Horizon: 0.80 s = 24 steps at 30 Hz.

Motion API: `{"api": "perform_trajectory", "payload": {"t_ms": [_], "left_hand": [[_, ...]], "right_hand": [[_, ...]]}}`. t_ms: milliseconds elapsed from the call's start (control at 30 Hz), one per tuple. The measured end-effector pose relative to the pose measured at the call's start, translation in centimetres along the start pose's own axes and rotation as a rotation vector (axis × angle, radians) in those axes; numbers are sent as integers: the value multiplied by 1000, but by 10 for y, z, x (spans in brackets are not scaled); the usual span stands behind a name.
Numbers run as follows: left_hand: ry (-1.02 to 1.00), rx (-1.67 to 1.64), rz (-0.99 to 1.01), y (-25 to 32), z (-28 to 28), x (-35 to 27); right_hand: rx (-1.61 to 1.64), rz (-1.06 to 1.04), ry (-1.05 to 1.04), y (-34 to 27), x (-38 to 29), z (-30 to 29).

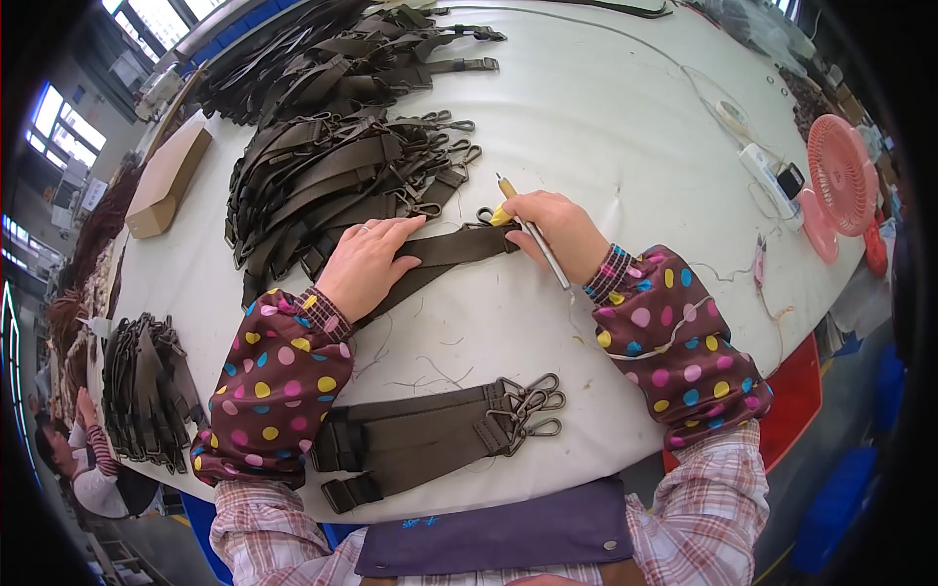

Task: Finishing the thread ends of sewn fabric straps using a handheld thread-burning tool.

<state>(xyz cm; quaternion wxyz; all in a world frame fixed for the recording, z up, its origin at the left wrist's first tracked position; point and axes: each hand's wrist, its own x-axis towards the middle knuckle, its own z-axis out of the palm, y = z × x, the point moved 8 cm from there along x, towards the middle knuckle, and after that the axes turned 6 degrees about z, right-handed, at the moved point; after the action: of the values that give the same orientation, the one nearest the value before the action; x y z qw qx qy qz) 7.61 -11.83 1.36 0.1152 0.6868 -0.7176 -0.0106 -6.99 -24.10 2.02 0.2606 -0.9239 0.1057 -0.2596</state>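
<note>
A dark olive webbing strap (458,247) with a metal snap hook (484,214) lies across the white table in front of me. My left hand (371,260) holds it down, thumb and fingers spread over the strap. In my right hand (555,231) is a slim pen-like tool (543,255) with a silver shaft and a gold-coloured front, its tip pointing away from me. Something yellow (501,215) shows at my right fingertips, beside the strap's end. Nearer my body, several stacked straps (432,439) lie with their snap hooks to the right and buckles to the left.
Beyond my left hand are heaps of hooked straps (315,168); another bundle (146,392) lies at left. A cardboard box (168,179) stands farther back. On the right are a pink fan (843,176), a power strip (769,183), thread snips (760,264) and cords. A person (88,469) sits at lower left.
</note>
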Motion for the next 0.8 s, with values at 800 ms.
{"api": "perform_trajectory", "payload": {"t_ms": [800], "left_hand": [[-175, 82, 347, 76, -15, -97]], "right_hand": [[124, -62, -129, -50, -59, 14]]}}
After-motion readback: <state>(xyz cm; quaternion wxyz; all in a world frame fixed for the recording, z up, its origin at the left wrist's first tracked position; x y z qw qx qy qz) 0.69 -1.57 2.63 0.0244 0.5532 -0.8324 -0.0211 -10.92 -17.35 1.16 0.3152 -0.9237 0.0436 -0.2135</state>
